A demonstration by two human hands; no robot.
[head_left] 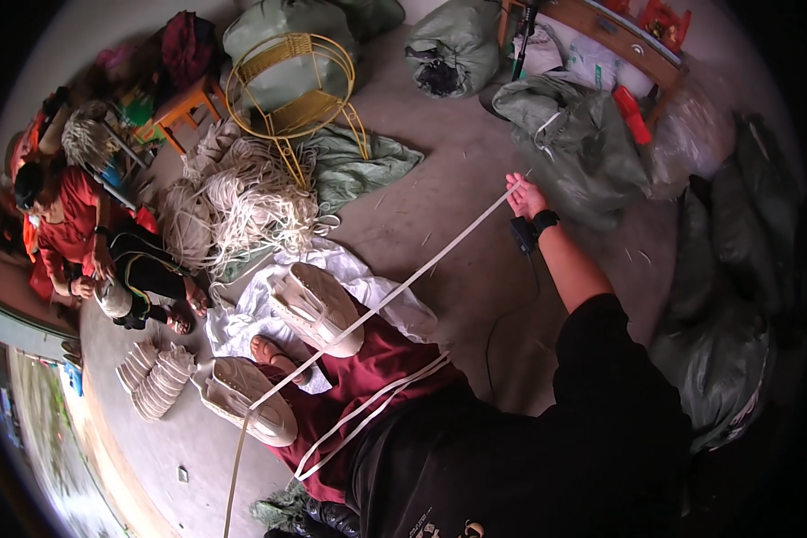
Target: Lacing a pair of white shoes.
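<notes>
**White cord (426,265) stretched across the lap from an outstretched right hand (527,195)**

The right hand, fingers curled, pinches the cord near the fingertips at the end of a raised arm. From there the cord runs straight over two cream lace-up sneakers (314,309) set at the knees, bends beside the nearer one and leaves the view at the bottom edge. The left hand is out of view, so its state cannot be told. A doubled loop of cord lies over the maroon trousers (386,354).

A grey-green woven sack (462,45) stands at the top with dark material showing in its open mouth. Another bulges behind a yellow rattan chair (307,117); its contents are hidden. A slack green sack (583,148) lies beside a clear plastic bag (695,134), near a wooden desk (592,18). Large dark sacks (717,345) fill the right side. Loose cord is heaped in a pile (251,202) by the chair, and wound cord bundles (159,378) lie on the floor near a seated co-worker (72,220), whose hands are at a pale object on one knee.

A white package (592,63) under the desk carries coloured printing, too small to read; the black T-shirt (529,448) bears a pale print, partly cut off.
</notes>
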